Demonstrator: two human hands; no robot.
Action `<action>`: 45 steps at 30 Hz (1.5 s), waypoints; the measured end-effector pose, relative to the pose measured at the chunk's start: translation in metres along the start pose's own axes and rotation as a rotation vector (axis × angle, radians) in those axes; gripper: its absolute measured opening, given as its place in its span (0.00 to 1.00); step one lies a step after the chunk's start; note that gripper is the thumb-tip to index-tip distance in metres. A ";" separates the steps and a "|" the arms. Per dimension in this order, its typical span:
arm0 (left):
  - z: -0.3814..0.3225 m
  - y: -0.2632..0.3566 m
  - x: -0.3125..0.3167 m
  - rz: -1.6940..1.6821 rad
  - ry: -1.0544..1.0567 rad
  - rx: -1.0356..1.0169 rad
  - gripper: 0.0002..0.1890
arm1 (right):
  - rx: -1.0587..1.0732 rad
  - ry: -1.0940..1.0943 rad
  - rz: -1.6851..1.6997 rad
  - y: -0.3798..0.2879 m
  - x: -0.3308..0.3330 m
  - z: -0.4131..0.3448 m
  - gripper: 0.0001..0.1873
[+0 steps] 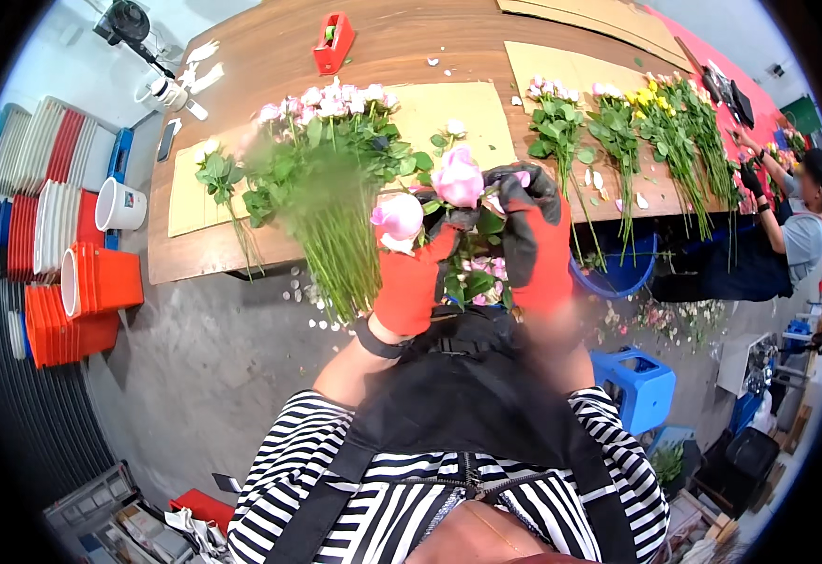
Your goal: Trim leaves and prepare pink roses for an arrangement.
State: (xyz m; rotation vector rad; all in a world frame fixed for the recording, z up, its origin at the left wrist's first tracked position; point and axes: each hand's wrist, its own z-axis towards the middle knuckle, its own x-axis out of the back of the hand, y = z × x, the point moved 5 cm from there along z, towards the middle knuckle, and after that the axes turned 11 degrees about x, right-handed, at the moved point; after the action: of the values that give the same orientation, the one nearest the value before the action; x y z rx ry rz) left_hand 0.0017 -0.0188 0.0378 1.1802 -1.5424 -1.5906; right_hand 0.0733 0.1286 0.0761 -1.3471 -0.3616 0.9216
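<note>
Both my hands wear red gloves with black palms and fingers. My left hand is closed around the stems just under two pink rose heads. One pink rose stands upright between my hands; the other rose leans left over my glove, its lower petals pale. Close by the upright rose, my right hand has its fingertips together on a pink petal. Partly covered by my hands, green leaves and pink petals show below, near my black apron.
On the wooden table lie a large pink rose bunch, smaller bunches, yellow roses, cardboard and a red tape dispenser. A blue tub and blue stool stand right. A person works at far right.
</note>
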 end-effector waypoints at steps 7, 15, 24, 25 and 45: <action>-0.001 0.003 -0.002 -0.166 0.026 0.070 0.22 | -0.019 0.022 -0.017 -0.034 -0.017 -0.013 0.12; -0.004 -0.009 -0.004 -0.036 0.058 -0.174 0.31 | 0.007 0.085 -0.083 -0.028 -0.019 -0.019 0.14; 0.002 0.011 0.001 -0.124 0.028 -0.030 0.24 | -0.080 0.005 -0.129 -0.008 0.009 -0.006 0.14; 0.000 0.010 0.000 -0.163 0.059 -0.040 0.23 | 0.120 -0.021 -0.367 -0.017 0.009 -0.005 0.15; -0.002 -0.016 -0.003 -0.134 0.089 0.077 0.31 | -0.217 0.220 0.309 0.004 -0.015 -0.010 0.10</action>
State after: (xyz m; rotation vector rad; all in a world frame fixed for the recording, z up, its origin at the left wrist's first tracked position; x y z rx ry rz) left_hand 0.0075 -0.0151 0.0232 1.4036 -1.5067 -1.5528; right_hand 0.0695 0.1108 0.0737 -1.7200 -0.0852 0.9955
